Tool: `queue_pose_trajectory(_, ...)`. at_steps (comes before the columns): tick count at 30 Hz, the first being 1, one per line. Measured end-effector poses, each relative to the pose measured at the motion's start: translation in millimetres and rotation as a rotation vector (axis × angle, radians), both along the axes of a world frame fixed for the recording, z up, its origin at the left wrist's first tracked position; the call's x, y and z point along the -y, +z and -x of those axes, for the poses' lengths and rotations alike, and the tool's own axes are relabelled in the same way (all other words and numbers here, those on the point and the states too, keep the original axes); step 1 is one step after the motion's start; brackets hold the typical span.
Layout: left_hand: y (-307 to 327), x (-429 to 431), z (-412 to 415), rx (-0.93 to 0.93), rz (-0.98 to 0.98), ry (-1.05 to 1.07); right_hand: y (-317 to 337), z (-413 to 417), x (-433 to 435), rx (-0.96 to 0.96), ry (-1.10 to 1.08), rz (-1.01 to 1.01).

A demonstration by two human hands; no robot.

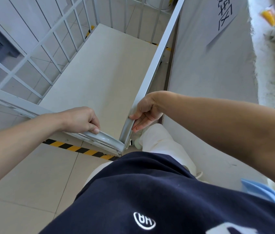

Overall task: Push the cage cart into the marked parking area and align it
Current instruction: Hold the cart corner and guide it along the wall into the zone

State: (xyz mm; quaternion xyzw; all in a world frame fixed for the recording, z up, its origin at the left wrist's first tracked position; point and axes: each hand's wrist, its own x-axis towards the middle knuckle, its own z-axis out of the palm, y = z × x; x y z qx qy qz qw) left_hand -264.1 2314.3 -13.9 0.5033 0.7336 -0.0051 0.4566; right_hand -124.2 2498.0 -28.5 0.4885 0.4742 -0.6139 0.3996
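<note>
Holding the cage cart (99,73) at its near corner, we are gripping with both hands: left hand (81,119) clenched over the near top rail (104,140), right hand (147,114) curled round the side rail (157,56). Cart platform: empty, pale. Location: we are standing it close beside the white wall (209,73) on our right, with yellow-black floor tape (76,148) showing just under the near edge and again past the far end. Progress, as we are judging it: cart largely inside the marked bay. Remaining: squaring it to the tape lines; whether it sits parallel we cannot tell.
</note>
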Motion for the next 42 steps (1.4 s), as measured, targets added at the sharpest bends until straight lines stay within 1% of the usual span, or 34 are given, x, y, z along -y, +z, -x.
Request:
queue_pose_trajectory(5,-0.7,2.9,-0.3,-0.002,-0.021,0.016,1.1,0.8,1.3,0.008,-0.004,-0.001)
queue_pose_trajectory(16,-1.8,-1.5,2.1,0.001,0.012,-0.001,-1.1,2.6,-3.7,0.029,-0.002,0.031)
queue_pose_trajectory(23,-3.6,0.3,1.6,-0.029,-0.002,-0.014,-4.2,3.7,-3.5,0.036,-0.004,0.039)
queue_pose_trajectory(34,0.7,1.0,-1.3,-0.031,-0.030,-0.045,4.7,-2.0,12.7,-0.010,-0.071,-0.105)
queue_pose_trajectory(42,5.3,-3.9,-4.6,-0.058,0.021,-0.069,7.8,-2.0,18.0,0.023,-0.070,-0.136)
